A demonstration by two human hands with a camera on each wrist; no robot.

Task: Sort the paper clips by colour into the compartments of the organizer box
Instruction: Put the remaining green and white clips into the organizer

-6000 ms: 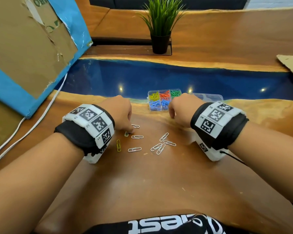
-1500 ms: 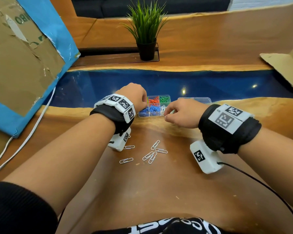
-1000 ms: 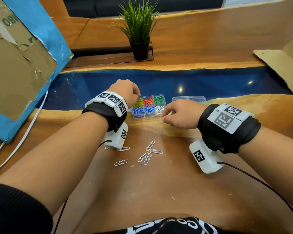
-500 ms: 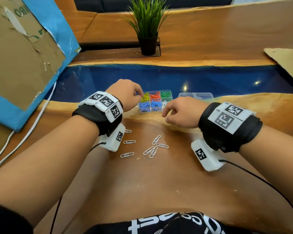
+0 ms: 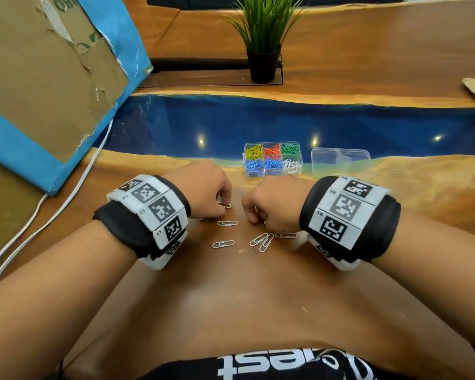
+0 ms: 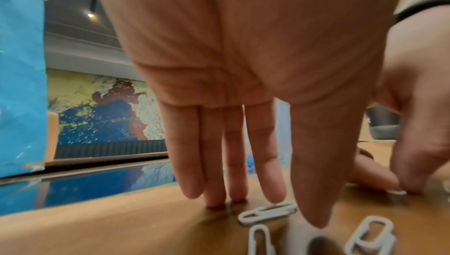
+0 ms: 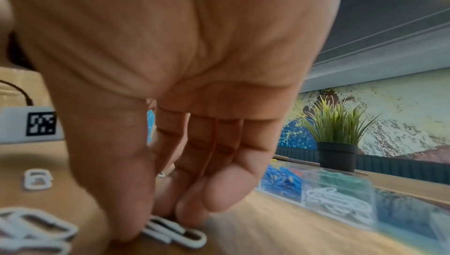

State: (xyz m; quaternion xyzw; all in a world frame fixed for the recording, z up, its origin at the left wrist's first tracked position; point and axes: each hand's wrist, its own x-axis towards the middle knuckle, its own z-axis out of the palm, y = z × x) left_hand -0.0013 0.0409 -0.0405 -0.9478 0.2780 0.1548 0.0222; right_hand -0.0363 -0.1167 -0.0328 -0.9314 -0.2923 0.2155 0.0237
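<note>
The clear organizer box [image 5: 273, 171] holds yellow, red, green, blue and white clips in separate compartments. Several white paper clips [image 5: 223, 244] lie loose on the wood in front of it. My left hand [image 5: 222, 208] is down among them. In the left wrist view its fingers [image 6: 214, 199] stand straight with their tips on the table, and one white clip [image 6: 268, 213] lies between them and the thumb. My right hand [image 5: 254, 219] curls down beside it. Its thumb and fingertips [image 7: 190, 216] pinch a white clip [image 7: 177, 235] that lies flat on the table.
The box's clear lid [image 5: 340, 161] lies to the right of the box. A potted plant [image 5: 262, 50] stands at the back. A cardboard and blue panel [image 5: 52, 78] leans at the left, with a white cable [image 5: 66, 198] running along the table.
Both hands have come back from the organizer box to the loose white clips. The yellow clip seen on the table earlier is gone from it.
</note>
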